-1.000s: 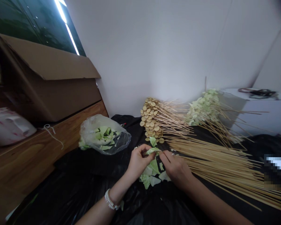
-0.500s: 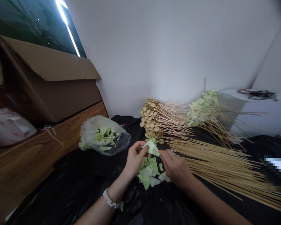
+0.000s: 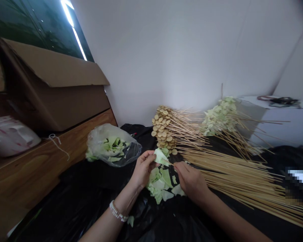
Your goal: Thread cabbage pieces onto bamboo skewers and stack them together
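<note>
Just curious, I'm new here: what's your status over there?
Left hand holding a pale green cabbage piece. Right hand just beside it. Loose cabbage pieces below, bamboo skewers right.

Pixelated obj (image 3: 299, 185) at R edge, cut off, unreadable.

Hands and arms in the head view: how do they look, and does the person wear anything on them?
Both the left hand and the right hand are bare, with no gloves, and no sleeves show on the forearms. The left wrist wears a bracelet of white beads; the right wrist shows no bracelet.
</note>
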Demonstrator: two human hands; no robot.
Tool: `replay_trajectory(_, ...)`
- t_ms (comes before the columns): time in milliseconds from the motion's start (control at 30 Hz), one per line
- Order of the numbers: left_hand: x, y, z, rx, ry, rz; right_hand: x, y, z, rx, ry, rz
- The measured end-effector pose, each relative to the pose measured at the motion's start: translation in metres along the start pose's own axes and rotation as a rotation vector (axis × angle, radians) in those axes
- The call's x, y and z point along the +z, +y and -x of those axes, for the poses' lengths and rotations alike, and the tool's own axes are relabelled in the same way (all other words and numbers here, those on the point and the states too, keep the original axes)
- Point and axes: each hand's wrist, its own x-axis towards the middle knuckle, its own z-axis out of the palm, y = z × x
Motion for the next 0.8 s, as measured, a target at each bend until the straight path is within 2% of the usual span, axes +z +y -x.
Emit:
replay_trajectory(233,-0.0022,-0.0046,-0.0014,-0.006,-0.024,0.003,0.0024,0.0011,0.0011,0.016,-0.043,0.040)
replay_trajectory(600,0.0003,-0.0042,0.0019,-0.027,-0.111,-0.016,0.0017,-0.0032,0.0001,0.046,0.015,-0.047)
replay_trajectory(800,0.0008,-0.0045,0.0027,0.021,-0.137,-0.076,0.0017,-0.0021,0.0004,0.063,-0.016,-0.035)
